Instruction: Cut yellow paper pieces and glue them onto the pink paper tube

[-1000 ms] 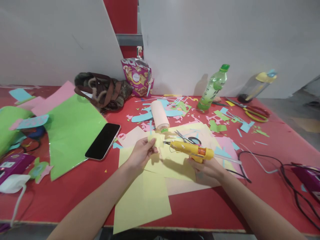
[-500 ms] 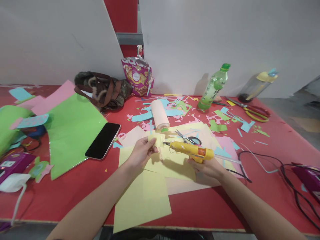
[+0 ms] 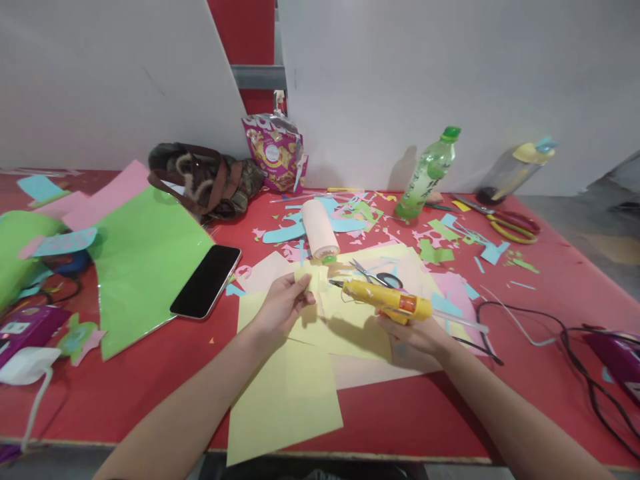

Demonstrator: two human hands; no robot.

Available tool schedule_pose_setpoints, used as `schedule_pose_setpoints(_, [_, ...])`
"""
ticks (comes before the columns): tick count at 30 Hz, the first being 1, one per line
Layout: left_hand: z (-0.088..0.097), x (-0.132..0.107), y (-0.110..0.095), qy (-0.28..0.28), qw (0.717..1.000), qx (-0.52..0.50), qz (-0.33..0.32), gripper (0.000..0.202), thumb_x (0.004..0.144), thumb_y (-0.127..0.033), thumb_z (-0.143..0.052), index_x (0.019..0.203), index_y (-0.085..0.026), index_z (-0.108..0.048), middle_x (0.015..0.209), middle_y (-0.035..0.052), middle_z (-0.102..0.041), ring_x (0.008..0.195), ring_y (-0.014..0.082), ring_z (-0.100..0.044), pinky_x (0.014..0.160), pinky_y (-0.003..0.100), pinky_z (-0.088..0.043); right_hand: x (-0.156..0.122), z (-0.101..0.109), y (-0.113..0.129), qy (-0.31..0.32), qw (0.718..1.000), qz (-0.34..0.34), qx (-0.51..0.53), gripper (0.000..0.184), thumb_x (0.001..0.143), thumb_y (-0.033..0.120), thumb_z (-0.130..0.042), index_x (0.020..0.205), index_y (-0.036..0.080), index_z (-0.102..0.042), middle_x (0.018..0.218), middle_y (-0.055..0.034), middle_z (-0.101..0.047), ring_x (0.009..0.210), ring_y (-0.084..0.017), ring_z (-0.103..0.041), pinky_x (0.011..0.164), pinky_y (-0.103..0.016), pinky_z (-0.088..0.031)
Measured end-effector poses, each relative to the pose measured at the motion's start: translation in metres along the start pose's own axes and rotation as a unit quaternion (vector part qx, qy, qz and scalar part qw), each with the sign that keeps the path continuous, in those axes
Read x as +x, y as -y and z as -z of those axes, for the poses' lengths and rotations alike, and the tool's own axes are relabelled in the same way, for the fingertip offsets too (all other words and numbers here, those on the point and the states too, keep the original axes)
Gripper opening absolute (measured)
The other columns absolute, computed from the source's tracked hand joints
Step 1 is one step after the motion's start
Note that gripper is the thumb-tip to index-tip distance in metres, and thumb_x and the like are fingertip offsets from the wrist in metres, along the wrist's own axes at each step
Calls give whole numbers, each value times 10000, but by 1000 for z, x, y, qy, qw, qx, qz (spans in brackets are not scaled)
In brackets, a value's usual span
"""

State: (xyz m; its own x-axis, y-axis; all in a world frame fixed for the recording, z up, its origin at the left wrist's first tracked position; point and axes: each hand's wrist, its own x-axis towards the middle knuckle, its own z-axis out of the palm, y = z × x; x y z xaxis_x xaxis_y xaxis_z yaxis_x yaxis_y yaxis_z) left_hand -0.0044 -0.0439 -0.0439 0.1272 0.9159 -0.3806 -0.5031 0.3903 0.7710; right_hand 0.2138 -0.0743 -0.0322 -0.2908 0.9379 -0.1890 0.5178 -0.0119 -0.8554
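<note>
Between thumb and fingers, my left hand (image 3: 286,301) pinches a small piece of yellow paper (image 3: 316,276). My right hand (image 3: 417,333) grips a yellow hot glue gun (image 3: 385,297), its nozzle pointing left and just short of the paper's right edge. A clear glue stick (image 3: 460,321) sticks out of the gun's back. Behind the paper lies a bottle wrapped in pale pink paper (image 3: 320,229), with a green cap end towards me. Scissors (image 3: 373,275) with dark handles rest on yellow sheets behind the gun. Yellow sheets (image 3: 287,400) also spread beneath my hands.
A phone (image 3: 206,281) and a green sheet (image 3: 145,267) lie to the left. Behind them are a camouflage bag (image 3: 205,180) and a purple snack bag (image 3: 275,153). A green bottle (image 3: 429,175) stands at the back, near pliers (image 3: 515,225). Black cable (image 3: 565,327) runs along the right.
The glue gun has drawn back slightly to the right, its nozzle now a little apart from the yellow paper. My left hand has hardly moved.
</note>
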Motion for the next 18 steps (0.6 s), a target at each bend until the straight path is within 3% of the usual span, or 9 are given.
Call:
schedule_pose_setpoints(3, [0, 1, 0, 0, 1000, -1, -6, 368, 451, -320, -796, 591, -111, -527, 412, -62, -509, 374, 32, -473, 424, 132, -416, 0, 0, -4, 4, 1000, 22, 6, 239, 674, 413, -536, 718, 181, -570, 478, 28, -447, 464, -117, -451, 444, -229, -385])
schedule_pose_setpoints(8, [-1, 0, 0, -6, 1000, 6, -2, 349, 478, -310, -786, 582, -116, -515, 402, -62, -504, 371, 33, -471, 416, 133, -406, 1, 1, -8, 17, 999, 35, -16, 225, 679, 408, -545, 698, 188, -584, 509, 23, -461, 465, -113, -440, 434, -227, -385])
schedule_pose_setpoints(18, [-2, -1, 0, -10, 1000, 25, -2, 345, 503, -324, -774, 575, -121, -505, 392, -60, -501, 375, 34, -465, 418, 135, -391, -1, -2, -4, -2, 1000, 2, 11, 212, 666, 402, -542, 668, 190, -533, 492, 26, -461, 451, -104, -439, 392, -212, -385])
